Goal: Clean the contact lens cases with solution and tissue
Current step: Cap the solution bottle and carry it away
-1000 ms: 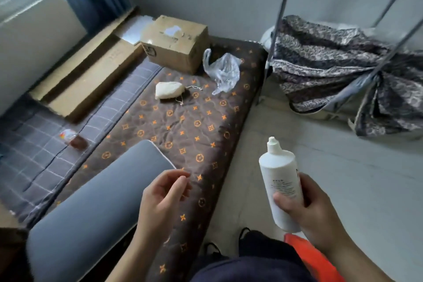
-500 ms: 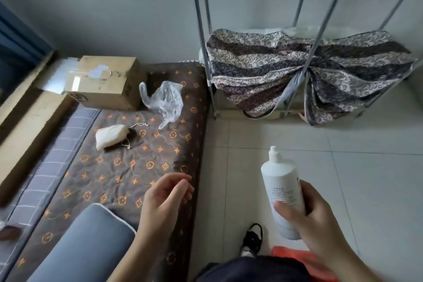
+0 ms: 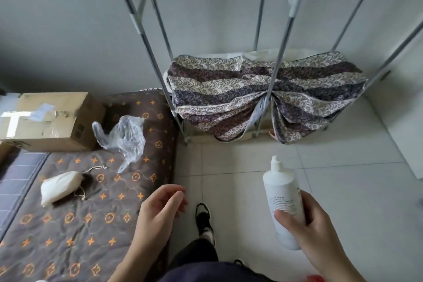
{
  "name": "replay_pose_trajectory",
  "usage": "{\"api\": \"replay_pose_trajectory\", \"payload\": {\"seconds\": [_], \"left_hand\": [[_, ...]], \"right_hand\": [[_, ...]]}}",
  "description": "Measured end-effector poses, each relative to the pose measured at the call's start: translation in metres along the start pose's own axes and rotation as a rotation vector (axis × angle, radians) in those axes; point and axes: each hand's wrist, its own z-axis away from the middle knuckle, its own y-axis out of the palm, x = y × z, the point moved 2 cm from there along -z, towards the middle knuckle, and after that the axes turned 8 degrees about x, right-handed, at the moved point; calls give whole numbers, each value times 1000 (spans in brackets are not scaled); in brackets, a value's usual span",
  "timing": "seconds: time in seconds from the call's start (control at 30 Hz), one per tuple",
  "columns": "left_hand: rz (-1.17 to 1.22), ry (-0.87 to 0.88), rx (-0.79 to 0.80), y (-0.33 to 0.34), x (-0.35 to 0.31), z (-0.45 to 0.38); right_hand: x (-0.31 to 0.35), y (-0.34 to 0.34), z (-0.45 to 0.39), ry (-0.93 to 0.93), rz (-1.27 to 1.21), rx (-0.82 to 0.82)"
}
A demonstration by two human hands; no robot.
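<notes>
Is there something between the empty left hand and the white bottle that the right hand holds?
No, nothing visible. The left hand hangs open beside the white plastic solution bottle, which the right hand grips upright. Between them is only open air, with pale floor tiles and a black shoe lower down.

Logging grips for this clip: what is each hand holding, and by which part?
Right hand grips the white bottle around its lower body, cap up. Left hand holds nothing.

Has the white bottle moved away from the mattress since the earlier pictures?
Yes. The right hand now holds the white bottle farther right of the mattress edge, over the floor tiles.
</notes>
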Motion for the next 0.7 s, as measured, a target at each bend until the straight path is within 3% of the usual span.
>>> {"api": "replay_pose_trajectory", "payload": {"seconds": [0.23,0.7], "left_hand": [[30,24,-59,-3,-13,-110],[1,43,44,-27,-68,-362]], "right_hand": [[21,13,-94,16,22,2],[114,6,-328,-12,116,-24]]}}
